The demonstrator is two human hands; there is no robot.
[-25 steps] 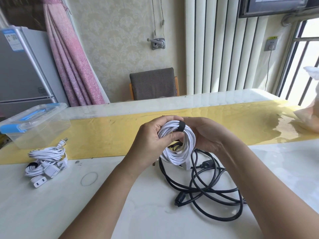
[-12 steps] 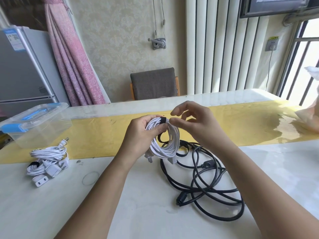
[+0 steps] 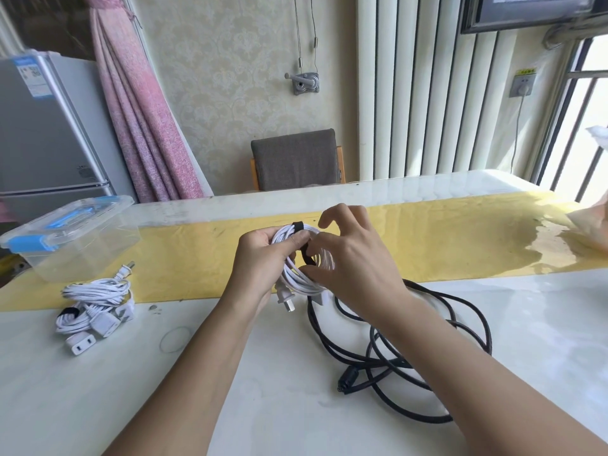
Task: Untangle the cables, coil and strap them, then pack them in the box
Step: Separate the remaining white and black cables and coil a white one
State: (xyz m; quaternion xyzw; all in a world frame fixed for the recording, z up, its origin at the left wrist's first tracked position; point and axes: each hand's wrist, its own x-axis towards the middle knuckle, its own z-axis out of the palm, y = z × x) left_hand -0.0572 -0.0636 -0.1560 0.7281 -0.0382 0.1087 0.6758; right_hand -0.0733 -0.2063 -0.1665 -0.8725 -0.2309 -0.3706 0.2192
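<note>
Pale tabletop [image 3: 98, 390] with a yellow runner [image 3: 444, 238] across it fills the view. Just above the runner's near edge, the white coil [image 3: 297, 283] is held in the air. The left hand [image 3: 260, 258] grips it, fingers [image 3: 300, 240] curled round the top of the loops. A black strap [image 3: 297, 226] bands the loops just above those fingers, and its loose tail hangs between the two hands. The right hand [image 3: 355, 261] works at that tail: its lower fingers [image 3: 316, 274] seem to pinch it, while the forefinger is lifted and bent.

The likeliest trouble is the tail. If it is let go before it is pressed flat against the band, the strap could spring open and the loops would spill. The coil's plug [image 3: 284, 296] dangles just below the left fingers. It could catch in the black cable [image 3: 411, 353], which lies loose and crossed over itself on the tabletop below and right of the fingers, not yet coiled. A slack left grip would also let the inner loops slide out of the band.

Far left of the fingers stands the clear box [image 3: 70, 238], its lid on and its blue latches down. I can make out nothing inside, so it will probably need opening before anything is packed. A second white bundle [image 3: 95, 307], already strapped, lies on the tabletop just in front of the box, not in it.
</note>
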